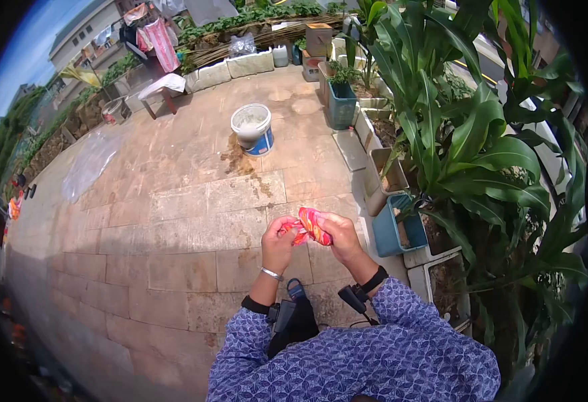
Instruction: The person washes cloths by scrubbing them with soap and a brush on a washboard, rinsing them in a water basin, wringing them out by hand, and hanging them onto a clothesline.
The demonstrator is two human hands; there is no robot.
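Note:
Both hands meet in front of my body, holding a crumpled, brightly patterned pink and orange cloth [316, 226]. It looks soft, though I cannot be sure of its material. My left hand [278, 245] has its fingers closed on the left part of it, thumb on top. The larger, bunched right part is gripped by my right hand [342, 239], with the thumb pressed along its side. The fingers hide some of the cloth. Beyond the hands, a white and blue bucket [252, 130] stands upright on the paving, with something pale inside.
Wet stains [237, 161] mark the paving beside the bucket. Planters, including a blue one [382, 234], line the right side under tall leafy plants [441, 134]. A low bench [162, 86] stands at the back left, and a clear plastic sheet [91, 164] lies on the left.

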